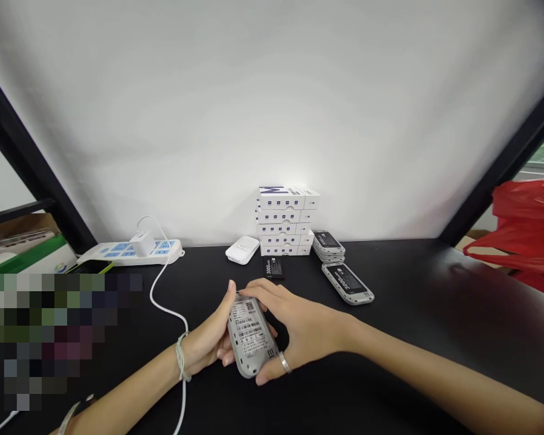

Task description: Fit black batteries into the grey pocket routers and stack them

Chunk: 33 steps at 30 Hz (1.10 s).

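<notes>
Between my two hands is a grey handheld device [250,335] with rounded corners, its back facing up. A printed label with barcodes and a square code lies in its open battery bay. My left hand [213,338] grips its left edge, thumb at the upper corner and fingers underneath. My right hand [301,323] spans its right side, fingertips at the top edge and thumb at the bottom corner. A black 3000mAh battery [272,266] lies on the table just beyond. To the right, a similar device [348,283] has a battery in its bay.
White boxes [284,222] stand stacked at the wall, beside a white device [242,249] and a pile of battery-fitted devices [329,246]. A power strip [118,257] with a plugged-in charger [142,244] sits left; its white cable [163,309] passes my left wrist. Red bags [526,223] are far right.
</notes>
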Tool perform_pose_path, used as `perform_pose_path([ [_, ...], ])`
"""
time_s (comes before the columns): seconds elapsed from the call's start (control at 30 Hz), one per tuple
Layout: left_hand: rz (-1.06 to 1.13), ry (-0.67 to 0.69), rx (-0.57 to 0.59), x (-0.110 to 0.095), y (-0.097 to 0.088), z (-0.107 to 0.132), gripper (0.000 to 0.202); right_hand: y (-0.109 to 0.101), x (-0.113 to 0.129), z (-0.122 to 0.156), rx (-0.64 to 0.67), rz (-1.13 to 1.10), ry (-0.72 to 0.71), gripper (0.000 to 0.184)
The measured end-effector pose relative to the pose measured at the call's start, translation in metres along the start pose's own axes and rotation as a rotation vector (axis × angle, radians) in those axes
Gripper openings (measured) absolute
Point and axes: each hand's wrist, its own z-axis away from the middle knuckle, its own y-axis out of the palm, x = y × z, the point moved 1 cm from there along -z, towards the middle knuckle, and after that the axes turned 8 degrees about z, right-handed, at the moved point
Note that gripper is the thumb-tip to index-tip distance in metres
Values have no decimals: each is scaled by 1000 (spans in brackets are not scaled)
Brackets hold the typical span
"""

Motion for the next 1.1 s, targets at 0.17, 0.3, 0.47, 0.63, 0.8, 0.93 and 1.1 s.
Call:
perform_pose_path([
  [0.17, 79, 100, 110, 1, -2, -3, 79, -25, -24, 9, 61, 164, 124, 93],
  [0.3, 105, 112, 143, 1, -4, -4, 76, -43, -64, 18, 151, 414, 460, 88],
  [0.47, 107, 122, 140, 3, -4, -3, 67, -37, -93, 18, 216, 472, 491, 77],
  [0.63, 91, 107, 125, 1, -2, -1, 67, -33, -103, 20, 185, 512, 443, 60],
  [0.8, 68, 82, 112, -4, 1, 2, 73, -34, -103, 19, 196, 531, 460, 59],
  [0.93, 75, 94, 109, 0, -1, 0, 68, -55, -93, 26, 99, 501, 528, 75],
  [1.1, 70, 98, 120, 2, -3, -2, 65, -66, -85, 52, 88, 589, 972, 89],
])
